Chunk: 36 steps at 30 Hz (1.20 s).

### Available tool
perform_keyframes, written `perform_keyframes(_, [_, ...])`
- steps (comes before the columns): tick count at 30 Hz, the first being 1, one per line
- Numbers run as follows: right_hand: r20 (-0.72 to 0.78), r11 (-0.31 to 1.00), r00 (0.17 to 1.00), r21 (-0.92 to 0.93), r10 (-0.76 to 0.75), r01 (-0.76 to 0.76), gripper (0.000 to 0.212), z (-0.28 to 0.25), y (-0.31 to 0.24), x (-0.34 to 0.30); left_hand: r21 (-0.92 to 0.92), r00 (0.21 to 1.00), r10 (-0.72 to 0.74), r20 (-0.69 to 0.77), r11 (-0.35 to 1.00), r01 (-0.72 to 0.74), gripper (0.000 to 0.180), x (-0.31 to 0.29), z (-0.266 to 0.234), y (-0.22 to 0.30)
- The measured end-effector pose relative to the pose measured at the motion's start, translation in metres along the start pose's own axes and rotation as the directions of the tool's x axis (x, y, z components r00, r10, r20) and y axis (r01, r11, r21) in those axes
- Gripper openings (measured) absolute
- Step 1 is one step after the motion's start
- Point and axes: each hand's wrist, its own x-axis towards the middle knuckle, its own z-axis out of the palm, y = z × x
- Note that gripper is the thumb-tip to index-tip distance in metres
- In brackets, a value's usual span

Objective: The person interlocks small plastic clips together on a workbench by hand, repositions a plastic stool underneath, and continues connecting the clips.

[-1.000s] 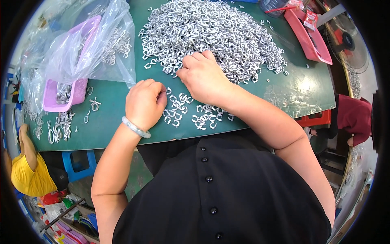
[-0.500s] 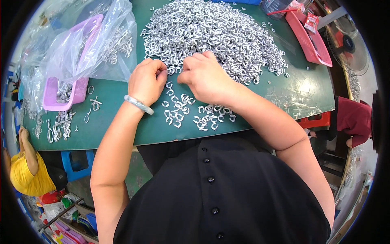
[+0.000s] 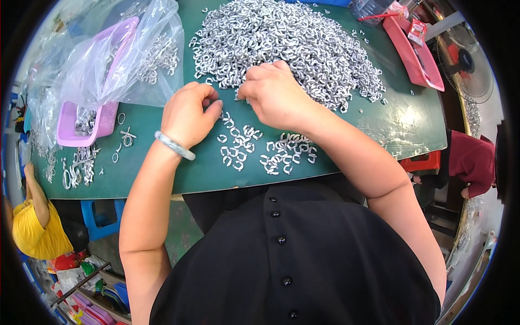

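Note:
A large heap of small silver U-shaped metal pieces [image 3: 287,46] lies on the green tabletop. My right hand [image 3: 276,97] is at the heap's near edge, fingers curled and pressed together; a pale bit of a U-shaped piece [image 3: 237,97] shows at its fingertips. To its left, my left hand [image 3: 189,114] has bent fingers with a gap to the thumb, and nothing shows between them. A pale bangle circles that wrist. Nearer me lie two loose groups of U-shaped pieces, a left group [image 3: 238,145] and a right group [image 3: 287,154].
Clear plastic bags [image 3: 135,70] with metal parts cover the table's left, over a purple basket [image 3: 66,130]. Rings and linked parts [image 3: 82,165] lie below it. A pink basket [image 3: 403,51] stands far right, beside a fan [image 3: 465,62]. People sit at both sides.
My left hand has moved slightly left and down, away from the heap, and its fingers have parted from the thumb. My right hand has shifted a little, staying at the heap's edge.

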Motion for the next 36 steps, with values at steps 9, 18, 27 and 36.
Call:
perform_keyframes(9, [-0.023,0.997,0.998,-0.061,0.053,-0.055,0.013,-0.003,0.001,0.0,-0.041,0.985,0.128,-0.112,0.99,-0.133,0.017,0.007,0.028,0.009])
perform_keyframes(18, [-0.054,0.996,0.998,-0.081,0.022,-0.027,0.015,-0.003,0.005,-0.009,-0.116,0.996,0.084,0.01,0.99,-0.083,0.007,0.001,0.012,-0.001])
perform_keyframes(27, [-0.101,0.978,0.991,-0.199,-0.083,0.062,0.014,0.004,0.002,-0.007,-0.035,0.967,0.239,-0.092,0.969,-0.243,0.017,0.001,0.013,0.008])
perform_keyframes(36, [-0.024,0.997,0.999,-0.064,-0.047,0.046,0.022,0.002,0.0,-0.009,-0.012,0.966,0.26,-0.006,0.966,-0.26,0.014,-0.003,0.01,0.004])
